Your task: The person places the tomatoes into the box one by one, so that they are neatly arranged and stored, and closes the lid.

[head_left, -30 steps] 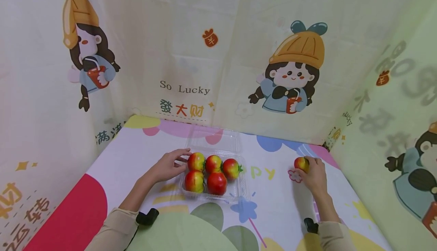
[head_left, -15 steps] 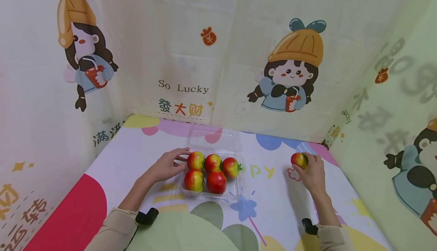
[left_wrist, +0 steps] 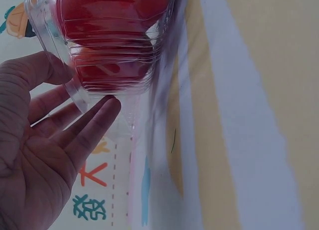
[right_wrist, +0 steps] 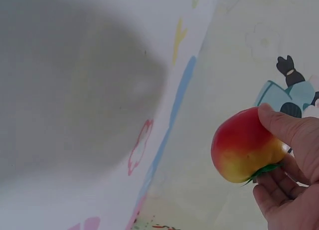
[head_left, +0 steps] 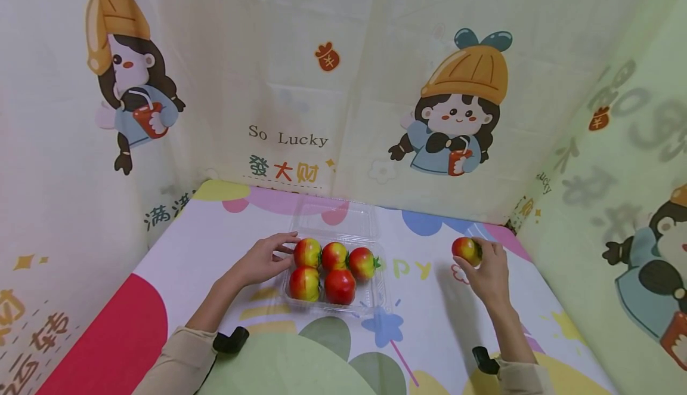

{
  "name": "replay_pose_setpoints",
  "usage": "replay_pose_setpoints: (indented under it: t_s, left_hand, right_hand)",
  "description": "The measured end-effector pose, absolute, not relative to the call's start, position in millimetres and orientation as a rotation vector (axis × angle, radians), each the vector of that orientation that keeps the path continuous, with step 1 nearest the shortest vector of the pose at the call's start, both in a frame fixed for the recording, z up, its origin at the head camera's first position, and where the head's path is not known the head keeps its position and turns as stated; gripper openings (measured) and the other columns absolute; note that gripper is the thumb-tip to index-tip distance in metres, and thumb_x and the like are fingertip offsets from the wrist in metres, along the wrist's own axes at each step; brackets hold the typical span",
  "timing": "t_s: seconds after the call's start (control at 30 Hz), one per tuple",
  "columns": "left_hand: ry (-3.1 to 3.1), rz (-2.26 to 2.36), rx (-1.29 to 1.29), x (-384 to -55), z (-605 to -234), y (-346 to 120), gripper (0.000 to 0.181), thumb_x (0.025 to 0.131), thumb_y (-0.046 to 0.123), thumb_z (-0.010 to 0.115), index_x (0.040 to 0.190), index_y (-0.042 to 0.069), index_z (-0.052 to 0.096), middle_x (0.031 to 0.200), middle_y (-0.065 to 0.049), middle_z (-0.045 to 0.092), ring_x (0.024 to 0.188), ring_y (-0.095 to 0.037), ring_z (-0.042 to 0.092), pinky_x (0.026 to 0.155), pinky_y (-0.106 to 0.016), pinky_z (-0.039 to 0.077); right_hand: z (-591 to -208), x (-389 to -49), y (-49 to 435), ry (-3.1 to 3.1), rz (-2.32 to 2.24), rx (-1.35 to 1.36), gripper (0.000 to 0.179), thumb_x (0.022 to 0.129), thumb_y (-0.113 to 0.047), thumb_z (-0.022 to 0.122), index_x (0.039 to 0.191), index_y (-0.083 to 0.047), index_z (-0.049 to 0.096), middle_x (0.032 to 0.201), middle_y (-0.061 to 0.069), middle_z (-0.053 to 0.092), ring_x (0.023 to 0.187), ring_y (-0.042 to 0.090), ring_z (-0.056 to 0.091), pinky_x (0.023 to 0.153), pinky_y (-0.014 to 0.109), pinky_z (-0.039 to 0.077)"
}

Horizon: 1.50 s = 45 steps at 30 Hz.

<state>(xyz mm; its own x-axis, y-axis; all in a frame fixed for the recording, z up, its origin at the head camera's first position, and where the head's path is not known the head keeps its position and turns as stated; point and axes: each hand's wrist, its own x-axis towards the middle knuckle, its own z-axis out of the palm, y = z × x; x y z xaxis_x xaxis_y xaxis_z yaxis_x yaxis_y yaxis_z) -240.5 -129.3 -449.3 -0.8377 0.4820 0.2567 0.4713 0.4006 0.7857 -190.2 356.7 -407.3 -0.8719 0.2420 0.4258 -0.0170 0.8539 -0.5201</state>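
Note:
In the head view, my right hand (head_left: pixel 491 269) holds a red-and-yellow tomato (head_left: pixel 466 251) above the tabletop on the right. In the right wrist view, thumb and fingers grip this tomato (right_wrist: pixel 245 146) near its green calyx. A clear plastic box (head_left: pixel 378 290) stands mid-table with its lid (head_left: pixel 335 217) folded back. Inside it are several similar tomatoes (head_left: pixel 340 286), red or red-and-yellow. My left hand (head_left: pixel 263 262) rests at the box's left edge. Its fairly straight fingers touch the clear wall in the left wrist view, where the hand (left_wrist: pixel 45 155) is below the box rim.
A white tablecloth (head_left: pixel 424 323) with coloured shapes covers the table. Printed cloth walls (head_left: pixel 365 85) enclose it at the back and both sides. A black wrist camera (head_left: pixel 231 341) sits on the left cuff, another (head_left: pixel 485 360) on the right.
My right hand has moved slightly left and up with the tomato, and its shadow has shifted left. The left hand and the box have stayed in place.

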Motion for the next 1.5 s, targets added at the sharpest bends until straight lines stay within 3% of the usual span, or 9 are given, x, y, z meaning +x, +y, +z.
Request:
replay_pose_setpoints:
  t_s: [0.47, 1.03, 1.1, 1.27, 1.5]
  left_hand:
    - [2.613, 1.479, 0.911, -241, -450, -130, 0.047, 0.094, 0.004, 0.066, 0.141, 0.000, 0.057, 0.149, -0.024, 0.053, 0.114, -0.036, 0.068, 0.089, -0.043, 0.061]
    - [2.612, 1.469, 0.881, -241, -450, -130, 0.044, 0.095, 0.006, 0.067, 0.138, 0.001, 0.059, 0.152, -0.024, 0.049, 0.115, -0.037, 0.068, 0.090, -0.044, 0.061]
    - [2.613, 1.468, 0.879, -241, -450, -130, 0.045, 0.095, 0.006, 0.067, 0.138, 0.001, 0.059, 0.151, -0.024, 0.049, 0.115, -0.037, 0.068, 0.090, -0.045, 0.061]
    - [2.621, 1.459, 0.878, -240, -449, -130, 0.045, 0.095, 0.006, 0.067, 0.138, 0.001, 0.059, 0.151, -0.024, 0.050, 0.115, -0.037, 0.067, 0.090, -0.045, 0.061]
    - [2.628, 1.455, 0.888, -240, -449, -129, 0.044, 0.094, 0.005, 0.066, 0.138, 0.001, 0.060, 0.151, -0.024, 0.050, 0.115, -0.037, 0.068, 0.089, -0.044, 0.061]
  right_hand:
    - [-403, -182, 338, -2.480, 0.712, -0.069, 0.059, 0.083, -0.009, 0.084, 0.132, 0.008, 0.054, 0.124, 0.029, 0.051, 0.114, 0.044, 0.049, 0.093, 0.060, 0.050]
    - [-401, -174, 323, -2.479, 0.765, -0.049, 0.060, 0.083, -0.012, 0.085, 0.132, 0.005, 0.055, 0.124, 0.025, 0.052, 0.113, 0.040, 0.052, 0.093, 0.061, 0.054]
    - [-402, -173, 322, -2.483, 0.758, -0.049, 0.060, 0.083, -0.013, 0.085, 0.132, 0.004, 0.055, 0.123, 0.023, 0.052, 0.112, 0.038, 0.053, 0.091, 0.059, 0.055]
    - [-403, -172, 319, -2.494, 0.731, -0.043, 0.061, 0.083, -0.019, 0.086, 0.132, 0.003, 0.056, 0.121, 0.020, 0.054, 0.107, 0.032, 0.057, 0.084, 0.040, 0.057]
    - [-401, -170, 314, -2.458, 0.716, 0.012, 0.061, 0.081, -0.019, 0.087, 0.129, 0.004, 0.057, 0.117, 0.020, 0.055, 0.105, 0.033, 0.057, 0.080, 0.045, 0.054]
